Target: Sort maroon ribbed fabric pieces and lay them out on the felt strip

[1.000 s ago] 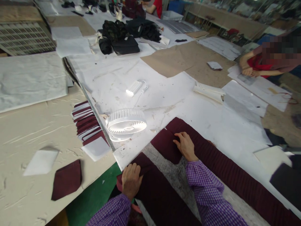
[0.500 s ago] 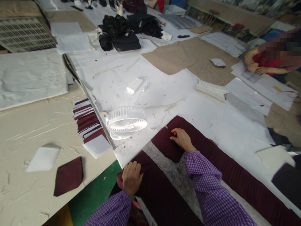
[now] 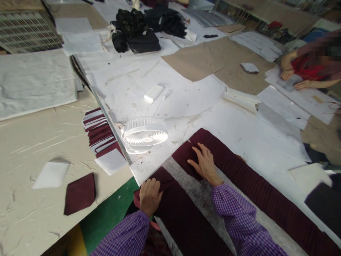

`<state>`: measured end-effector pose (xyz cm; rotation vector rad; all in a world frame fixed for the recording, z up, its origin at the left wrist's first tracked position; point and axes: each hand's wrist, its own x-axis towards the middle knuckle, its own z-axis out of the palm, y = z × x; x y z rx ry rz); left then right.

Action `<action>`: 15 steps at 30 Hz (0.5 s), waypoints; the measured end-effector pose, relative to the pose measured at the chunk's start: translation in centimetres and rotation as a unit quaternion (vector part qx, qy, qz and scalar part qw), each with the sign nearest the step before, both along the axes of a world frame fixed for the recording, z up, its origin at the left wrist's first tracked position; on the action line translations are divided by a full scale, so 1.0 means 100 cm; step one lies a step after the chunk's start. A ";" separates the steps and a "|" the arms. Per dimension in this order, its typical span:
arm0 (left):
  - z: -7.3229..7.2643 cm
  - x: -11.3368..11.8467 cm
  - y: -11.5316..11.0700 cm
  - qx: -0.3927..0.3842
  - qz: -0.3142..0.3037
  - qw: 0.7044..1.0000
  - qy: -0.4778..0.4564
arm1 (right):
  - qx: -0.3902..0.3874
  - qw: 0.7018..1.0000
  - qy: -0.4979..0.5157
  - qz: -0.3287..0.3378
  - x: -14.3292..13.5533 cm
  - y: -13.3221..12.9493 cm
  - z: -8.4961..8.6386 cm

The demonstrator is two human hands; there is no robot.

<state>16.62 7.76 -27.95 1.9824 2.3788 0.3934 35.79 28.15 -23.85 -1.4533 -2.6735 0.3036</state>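
Note:
Two long rows of overlapping maroon fabric pieces run toward the lower right. My left hand (image 3: 150,193) is closed on the upper end of the near maroon row (image 3: 183,213), its fingers curled over the edge. Over a maroon piece (image 3: 186,156) at the upper end of the far maroon row (image 3: 255,177), my right hand (image 3: 204,161) has its thumb and fingers apart, with nothing between them. Whether its fingertips touch the cloth I cannot tell. A mottled grey strip (image 3: 207,193) shows between the rows.
A white fan (image 3: 145,135) and a lit lamp (image 3: 153,93) lie beyond my hands. At left are a fanned maroon and white stack (image 3: 99,131), a maroon piece (image 3: 80,193) and a white piece (image 3: 52,174). Dark bundles (image 3: 144,41) lie farther back. A person's hands (image 3: 295,80) rest at right.
My right hand has opened wider, thumb and fingers spreading apart over the maroon piece. My left hand keeps its place on the near row. The view has shifted slightly.

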 end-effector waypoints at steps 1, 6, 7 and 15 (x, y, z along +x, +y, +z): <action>0.000 0.000 0.000 0.000 0.000 1.000 0.000 | 0.002 1.000 0.002 0.019 0.000 -0.013 -0.002; -0.001 0.000 0.000 0.002 -0.001 1.000 -0.001 | 0.011 0.998 0.006 0.053 0.002 -0.052 -0.019; 0.000 0.000 0.000 0.003 -0.001 1.000 0.000 | 0.014 0.998 0.007 0.053 0.002 -0.053 -0.021; 0.002 0.001 0.000 0.008 -0.002 1.000 0.010 | 0.024 0.998 0.025 0.047 0.002 -0.053 -0.017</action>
